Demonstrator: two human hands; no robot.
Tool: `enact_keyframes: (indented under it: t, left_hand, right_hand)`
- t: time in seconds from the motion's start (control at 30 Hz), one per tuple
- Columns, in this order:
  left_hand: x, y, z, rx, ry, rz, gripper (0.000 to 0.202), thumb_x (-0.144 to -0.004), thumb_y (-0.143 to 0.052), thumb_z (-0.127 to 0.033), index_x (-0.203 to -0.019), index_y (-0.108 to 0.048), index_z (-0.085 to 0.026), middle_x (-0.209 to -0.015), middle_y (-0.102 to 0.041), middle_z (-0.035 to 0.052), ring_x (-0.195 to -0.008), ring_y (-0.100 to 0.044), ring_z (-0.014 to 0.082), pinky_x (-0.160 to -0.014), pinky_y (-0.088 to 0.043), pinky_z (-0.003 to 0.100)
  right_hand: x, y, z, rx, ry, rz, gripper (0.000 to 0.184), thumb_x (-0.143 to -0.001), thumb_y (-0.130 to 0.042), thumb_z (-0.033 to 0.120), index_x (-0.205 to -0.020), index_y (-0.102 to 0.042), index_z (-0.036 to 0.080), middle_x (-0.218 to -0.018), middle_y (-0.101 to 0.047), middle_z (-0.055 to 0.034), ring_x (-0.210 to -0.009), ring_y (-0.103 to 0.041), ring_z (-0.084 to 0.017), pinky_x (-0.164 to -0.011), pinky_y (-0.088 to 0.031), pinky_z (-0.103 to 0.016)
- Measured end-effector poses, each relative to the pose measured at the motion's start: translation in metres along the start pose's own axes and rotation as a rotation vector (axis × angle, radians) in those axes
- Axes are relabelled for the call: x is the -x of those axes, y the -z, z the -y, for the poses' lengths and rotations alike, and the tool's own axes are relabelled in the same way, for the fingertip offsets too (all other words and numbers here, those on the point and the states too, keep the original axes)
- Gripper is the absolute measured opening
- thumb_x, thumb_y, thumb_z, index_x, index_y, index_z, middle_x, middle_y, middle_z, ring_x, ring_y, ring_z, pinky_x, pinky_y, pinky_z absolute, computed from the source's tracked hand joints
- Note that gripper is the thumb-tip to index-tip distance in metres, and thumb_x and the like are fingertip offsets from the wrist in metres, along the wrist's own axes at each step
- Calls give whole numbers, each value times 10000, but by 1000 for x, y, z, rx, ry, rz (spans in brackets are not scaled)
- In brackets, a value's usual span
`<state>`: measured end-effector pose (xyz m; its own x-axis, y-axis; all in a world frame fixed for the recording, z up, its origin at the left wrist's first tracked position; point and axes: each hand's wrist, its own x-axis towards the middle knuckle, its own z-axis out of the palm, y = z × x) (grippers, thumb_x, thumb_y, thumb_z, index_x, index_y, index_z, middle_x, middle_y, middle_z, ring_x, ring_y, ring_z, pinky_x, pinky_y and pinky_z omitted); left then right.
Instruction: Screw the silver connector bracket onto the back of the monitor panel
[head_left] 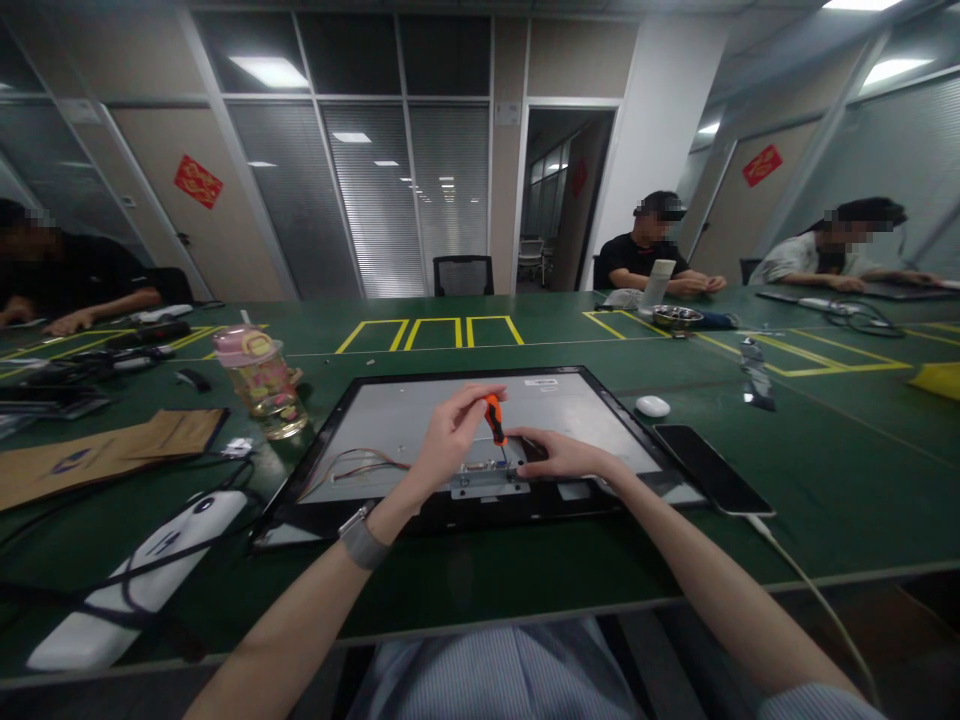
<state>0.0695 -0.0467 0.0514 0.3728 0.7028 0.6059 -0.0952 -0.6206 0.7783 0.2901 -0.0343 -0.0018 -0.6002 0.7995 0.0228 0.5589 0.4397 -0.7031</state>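
My left hand (455, 428) is closed round the top of an orange and black screwdriver (494, 420). The screwdriver stands nearly upright, its thin shaft pointing down at a metal bracket with ports (487, 480). That bracket sits at the near edge of a flat display panel (405, 400), which lies back side up with a black frame. My right hand (559, 455) rests by the bracket, fingers at its right end near the screwdriver's tip; what its fingertips grip, if anything, is hidden. Thin coloured wires (352, 462) lie on the panel's left part.
Left of the panel stand a pink-lidded bottle (259, 380), a brown paper bag (112, 455) and a white power strip (150, 575) with black cables. To the right lie a phone (712, 468) on a cable and a white earbud case (652, 406). Several people sit around the green table (465, 580).
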Motion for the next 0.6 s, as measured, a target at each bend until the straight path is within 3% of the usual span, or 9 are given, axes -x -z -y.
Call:
enact_keyframes:
  t: [0.2, 0.47, 0.6]
  left_hand:
    - [1, -3, 2, -115, -41, -81, 192, -825, -574, -268, -969, -687, -211, -951, -549, 57, -893, -550, 152, -817, -455, 283]
    - [1, -2, -1, -25, -2, -33, 282, -906, -408, -232, -1088, -620, -188, -1011, -626, 71, -971, -572, 171, -897, -420, 324]
    - [0, -2, 0, -70, -11, -85, 220, -861, -508, -271, -982, -674, -193, -980, -582, 66, -926, -557, 165, -829, -446, 288]
  right_hand:
    - [0, -1, -1, -2, 30, 4, 635, -768, -629, 423, -1325, -403, 217, -1311, -489, -68, -1160, -466, -283, -989, -351, -437]
    - [1, 0, 0, -21, 7, 0, 689, -749, -644, 429, -1343, -391, 190, -1346, -463, -95, -1182, -463, -280, -1008, -350, -424]
    - [1, 0, 0, -30, 11, -8, 690, -745, -644, 445, -1342, -394, 206, -1351, -461, -85, -1194, -453, -283, -1017, -343, -429]
